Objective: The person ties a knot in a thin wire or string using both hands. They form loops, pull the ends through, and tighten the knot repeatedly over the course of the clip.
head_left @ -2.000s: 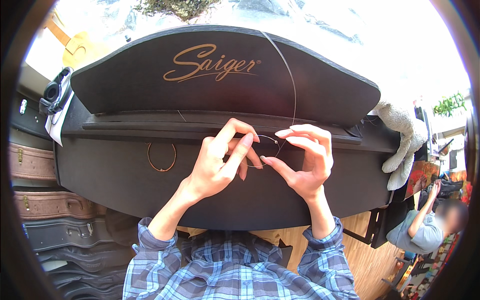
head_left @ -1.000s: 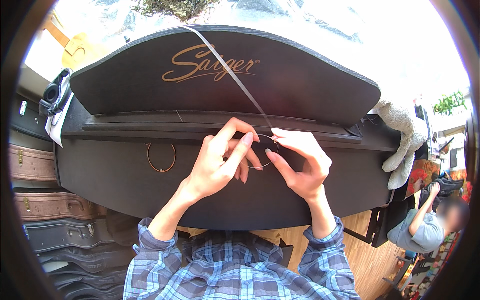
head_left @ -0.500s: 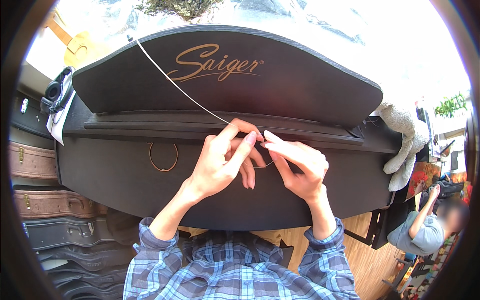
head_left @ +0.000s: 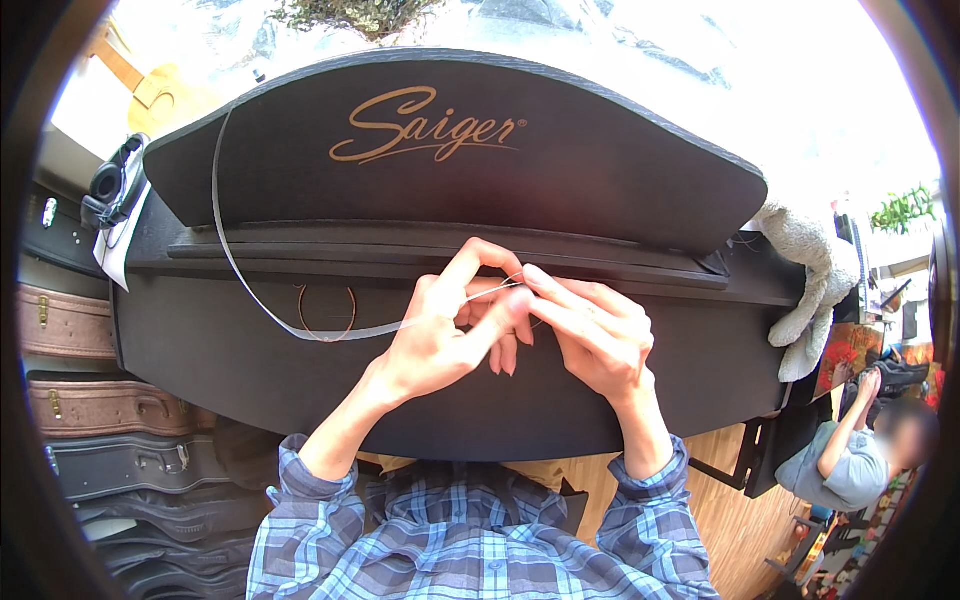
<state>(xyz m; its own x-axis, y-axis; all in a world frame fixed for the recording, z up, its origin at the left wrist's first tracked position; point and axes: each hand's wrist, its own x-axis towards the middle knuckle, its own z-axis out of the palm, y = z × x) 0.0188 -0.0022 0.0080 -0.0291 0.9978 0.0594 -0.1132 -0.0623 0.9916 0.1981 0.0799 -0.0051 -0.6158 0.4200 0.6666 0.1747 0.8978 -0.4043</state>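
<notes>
Wire, head view: a thin, pale, silvery wire (head_left: 282, 323), smooth and springy-looking, its long free length bowed in one wide curve and partly blurred.
Wire's course: from the fingertips leftward to the edge of the left hand, on across the black counter (head_left: 230, 375), then up the face of the dark upright panel (head_left: 610, 180) to near its top-left edge.
Left hand: the left hand (head_left: 520, 283) has thumb and forefinger pinching the wire, which shows between them; the other fingers curl loosely beneath.
Right hand: the right hand (head_left: 530, 285) brings its fingertips to the same spot, touching the left thumb; whether they close on the wire cannot be told.
Copper loop: a copper-coloured loop (head_left: 354, 305) rests on the counter left of both hands, the bowed wire crossing it in view.
Right end: a grey plush toy (head_left: 800, 265) hangs over the counter, well apart from the hands.
</notes>
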